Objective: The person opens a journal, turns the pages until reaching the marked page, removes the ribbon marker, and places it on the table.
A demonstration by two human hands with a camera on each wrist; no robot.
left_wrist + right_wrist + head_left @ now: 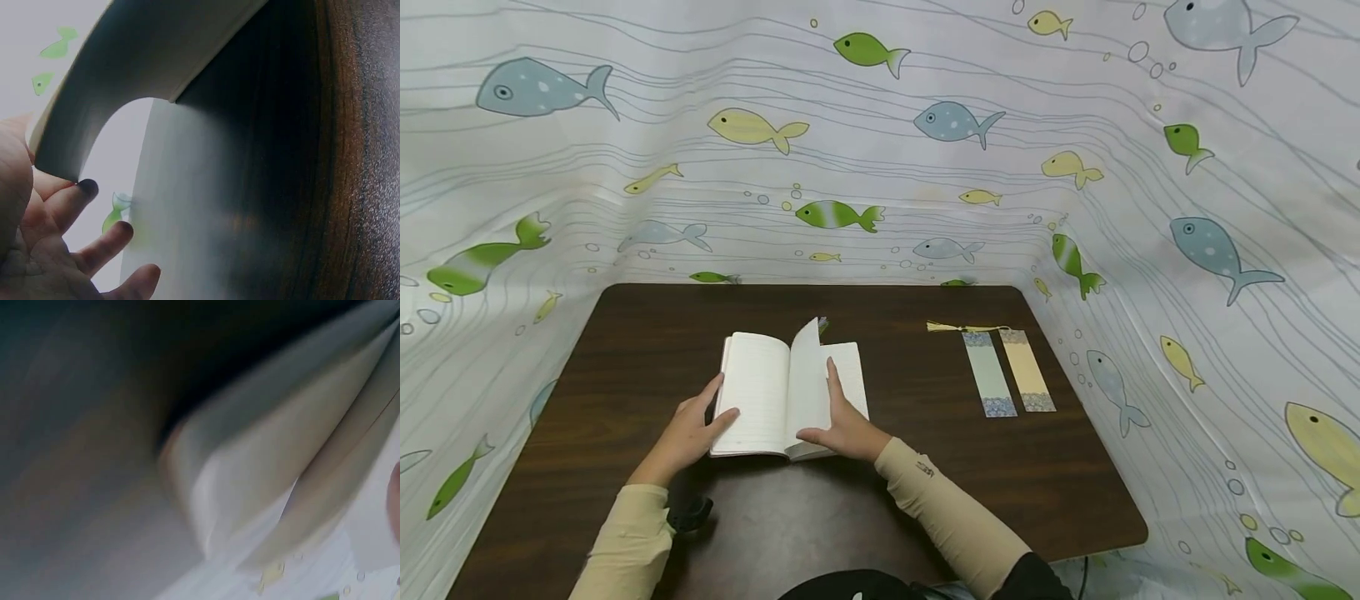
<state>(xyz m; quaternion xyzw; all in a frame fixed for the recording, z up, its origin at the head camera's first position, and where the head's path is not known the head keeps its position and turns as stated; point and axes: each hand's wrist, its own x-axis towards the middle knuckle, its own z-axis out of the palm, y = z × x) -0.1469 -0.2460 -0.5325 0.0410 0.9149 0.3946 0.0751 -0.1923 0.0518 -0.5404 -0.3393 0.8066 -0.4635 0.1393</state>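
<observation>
An open notebook (756,392) with lined white pages lies on the table in the head view. My left hand (683,429) holds its left edge, thumb over the page. The left wrist view shows that hand (50,237) with fingers spread under the curved notebook edge (150,50). On the right half, a page (805,375) stands raised near the spine. My right hand (850,427) rests against it, index finger straight and thumb low on the page. Blurred pages (250,481) fan apart in the right wrist view, with part of a finger (394,500) at the edge.
To the right lie a pale green bookmark (988,375) and a yellow bookmark (1028,371), with yellow tassels (943,327) at their tops. A small dark-green item (823,325) peeks out behind the raised page. Fish-printed cloth (865,167) surrounds the brown table (647,333).
</observation>
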